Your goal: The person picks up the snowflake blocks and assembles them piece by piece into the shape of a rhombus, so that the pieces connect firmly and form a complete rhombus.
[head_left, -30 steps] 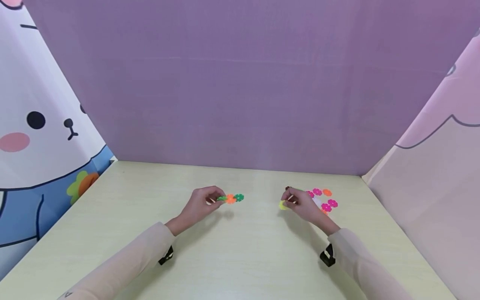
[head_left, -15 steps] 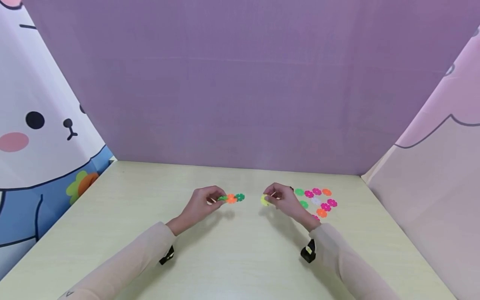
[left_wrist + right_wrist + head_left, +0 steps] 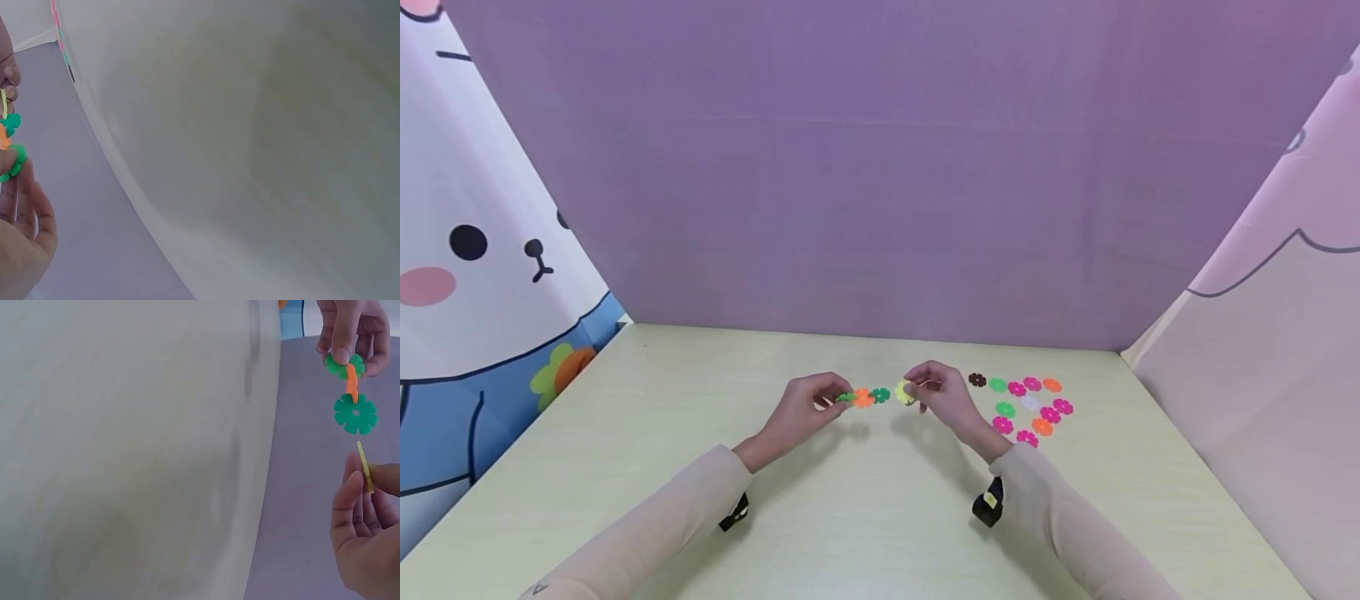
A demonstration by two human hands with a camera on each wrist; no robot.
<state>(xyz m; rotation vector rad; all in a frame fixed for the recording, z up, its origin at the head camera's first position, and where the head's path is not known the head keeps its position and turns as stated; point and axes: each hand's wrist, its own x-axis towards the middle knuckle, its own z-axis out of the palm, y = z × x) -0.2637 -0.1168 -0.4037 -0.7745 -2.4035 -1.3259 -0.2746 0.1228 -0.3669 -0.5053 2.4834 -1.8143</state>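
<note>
My left hand (image 3: 805, 414) pinches one end of a short chain of interlocking flower discs above the table. The chain has a green disc (image 3: 337, 366) under the fingers, an orange disc (image 3: 862, 398) in the middle and a darker green disc (image 3: 355, 415) at the free end. Between thumb and fingers my right hand (image 3: 947, 404) holds a yellow flower disc (image 3: 903, 392), seen edge-on in the right wrist view. A small gap parts the yellow disc from the dark green one. Notches show round the dark green disc's rim.
On the pale table (image 3: 850, 533), right of my right hand, lie several loose flower discs: a brown disc (image 3: 977, 380), pink, green and orange ones, and a white disc (image 3: 1031, 402). A purple panel (image 3: 880, 208) stands behind the table's far edge.
My right hand has moved left from the loose discs with the yellow disc, close to the chain's free end. The brown disc and others have come into view. My left hand has barely moved.
</note>
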